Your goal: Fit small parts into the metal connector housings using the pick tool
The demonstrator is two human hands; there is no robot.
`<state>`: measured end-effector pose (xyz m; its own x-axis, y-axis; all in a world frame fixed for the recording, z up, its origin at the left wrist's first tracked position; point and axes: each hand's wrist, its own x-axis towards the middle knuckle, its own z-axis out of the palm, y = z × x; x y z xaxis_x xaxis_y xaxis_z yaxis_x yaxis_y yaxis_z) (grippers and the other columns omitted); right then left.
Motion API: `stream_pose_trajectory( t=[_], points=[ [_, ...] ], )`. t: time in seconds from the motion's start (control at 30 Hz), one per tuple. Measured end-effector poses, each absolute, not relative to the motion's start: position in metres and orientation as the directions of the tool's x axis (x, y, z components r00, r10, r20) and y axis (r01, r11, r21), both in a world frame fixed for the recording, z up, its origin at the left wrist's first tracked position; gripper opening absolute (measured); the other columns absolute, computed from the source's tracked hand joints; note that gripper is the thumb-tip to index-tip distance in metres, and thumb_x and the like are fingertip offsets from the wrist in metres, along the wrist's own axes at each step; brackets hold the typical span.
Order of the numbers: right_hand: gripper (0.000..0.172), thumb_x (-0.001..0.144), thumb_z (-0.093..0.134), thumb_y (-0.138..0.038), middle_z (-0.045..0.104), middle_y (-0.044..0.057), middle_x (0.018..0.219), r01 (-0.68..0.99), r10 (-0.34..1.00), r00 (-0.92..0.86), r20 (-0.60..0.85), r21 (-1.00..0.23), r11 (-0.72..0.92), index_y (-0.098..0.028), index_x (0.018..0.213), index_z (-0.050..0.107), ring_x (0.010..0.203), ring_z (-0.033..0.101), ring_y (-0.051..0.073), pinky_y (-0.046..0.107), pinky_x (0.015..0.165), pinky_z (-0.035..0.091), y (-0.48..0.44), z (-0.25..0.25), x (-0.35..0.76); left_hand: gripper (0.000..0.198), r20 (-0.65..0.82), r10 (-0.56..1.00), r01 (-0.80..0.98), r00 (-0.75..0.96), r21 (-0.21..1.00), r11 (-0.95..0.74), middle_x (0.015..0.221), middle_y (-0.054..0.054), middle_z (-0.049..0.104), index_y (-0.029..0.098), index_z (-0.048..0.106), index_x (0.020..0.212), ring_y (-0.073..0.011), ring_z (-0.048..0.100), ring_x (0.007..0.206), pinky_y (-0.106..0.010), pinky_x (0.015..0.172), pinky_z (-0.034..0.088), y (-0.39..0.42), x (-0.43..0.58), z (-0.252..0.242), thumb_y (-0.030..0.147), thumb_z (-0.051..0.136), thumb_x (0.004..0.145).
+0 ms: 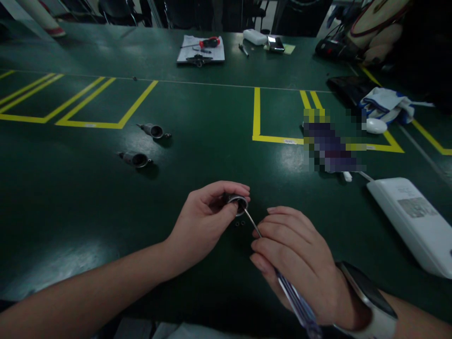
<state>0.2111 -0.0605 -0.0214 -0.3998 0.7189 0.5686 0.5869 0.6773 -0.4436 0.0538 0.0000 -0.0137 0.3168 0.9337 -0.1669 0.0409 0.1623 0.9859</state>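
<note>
My left hand (206,216) is closed around a small dark metal part with a round, hollow mouth (240,202). In my right hand (296,254) is a screwdriver (294,299) with a clear purplish handle. Its thin shaft runs into the mouth of the metal part, so the tip is hidden. Just below the part, two tiny metal rings (240,223) lie on the green table (197,155). Farther left rest two similar cup-shaped metal parts, one nearer (137,160) and one behind it (155,131), each with a pointed end and a small eyelet.
A white power bank-like box (415,221) with a cable lies at the right, by a blurred-out dark object (330,146). Behind are a white-and-blue cloth (386,104) and a clipboard (183,56) bearing a red-and-black screwdriver (210,43). Yellow tape (257,113) marks the table.
</note>
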Motion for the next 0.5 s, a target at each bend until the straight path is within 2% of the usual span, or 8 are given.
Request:
stream_pose_trajectory(
  t=[0.1,0.2,0.27,0.33,0.4,0.5],
  points=[
    [0.007,0.081,0.054,-0.011,0.065,0.005,0.075,0.565,0.723,-0.388,0.572,-0.472,0.677,-0.014,0.080,0.060,0.078,0.062,0.017,0.039,0.088,0.047,-0.062,-0.019,0.212,0.011,-0.199,0.931,0.037,0.307,0.980,0.197,0.097,-0.005,0.068,0.014,0.064,0.082,-0.0200,0.066,0.086,-0.034,0.080,0.054,0.001,0.055,-0.014,0.013,0.059,0.073],
    [0.011,0.083,0.050,-0.012,0.066,0.005,0.076,0.425,0.783,-0.283,0.553,-0.660,0.620,-0.014,0.083,0.060,0.077,0.062,0.017,0.043,0.090,0.046,-0.062,-0.017,0.217,0.013,-0.223,0.929,0.017,0.295,0.973,0.228,0.099,-0.006,0.067,0.014,0.063,0.087,-0.0198,0.066,0.088,-0.035,0.083,0.052,0.002,0.054,-0.014,0.014,0.058,0.074],
    [0.015,0.085,0.046,-0.014,0.065,0.003,0.074,0.285,0.884,-0.168,0.435,-0.838,0.466,-0.016,0.081,0.060,0.073,0.062,0.016,0.045,0.091,0.044,-0.060,-0.020,0.221,0.017,-0.229,0.932,-0.028,0.282,0.969,0.246,0.102,-0.005,0.066,0.015,0.060,0.091,-0.0197,0.065,0.091,-0.036,0.085,0.051,0.003,0.053,-0.015,0.012,0.059,0.074],
    [0.021,0.089,0.045,-0.019,0.064,0.001,0.069,0.146,0.961,-0.080,0.264,-0.951,0.274,-0.018,0.076,0.061,0.069,0.061,0.015,0.044,0.091,0.045,-0.056,-0.026,0.225,0.025,-0.241,0.925,-0.078,0.293,0.958,0.275,0.105,-0.005,0.065,0.016,0.057,0.095,-0.0200,0.063,0.096,-0.036,0.088,0.050,0.005,0.050,-0.015,0.010,0.063,0.071],
    [0.023,0.089,0.047,-0.024,0.062,0.001,0.065,0.061,0.991,-0.057,0.124,-0.990,0.127,-0.018,0.073,0.062,0.068,0.060,0.015,0.043,0.089,0.046,-0.051,-0.034,0.228,0.033,-0.274,0.905,-0.101,0.326,0.942,0.321,0.106,-0.004,0.064,0.017,0.057,0.098,-0.0208,0.061,0.100,-0.036,0.090,0.048,0.007,0.048,-0.014,0.007,0.066,0.067],
    [0.025,0.088,0.050,-0.028,0.061,0.001,0.062,0.048,0.996,-0.073,0.051,-0.997,0.054,-0.017,0.069,0.062,0.069,0.061,0.016,0.039,0.086,0.047,-0.046,-0.042,0.229,0.037,-0.319,0.875,-0.108,0.365,0.919,0.380,0.103,-0.005,0.065,0.017,0.057,0.100,-0.0211,0.061,0.100,-0.036,0.091,0.046,0.009,0.046,-0.013,0.008,0.068,0.066]
  ],
)
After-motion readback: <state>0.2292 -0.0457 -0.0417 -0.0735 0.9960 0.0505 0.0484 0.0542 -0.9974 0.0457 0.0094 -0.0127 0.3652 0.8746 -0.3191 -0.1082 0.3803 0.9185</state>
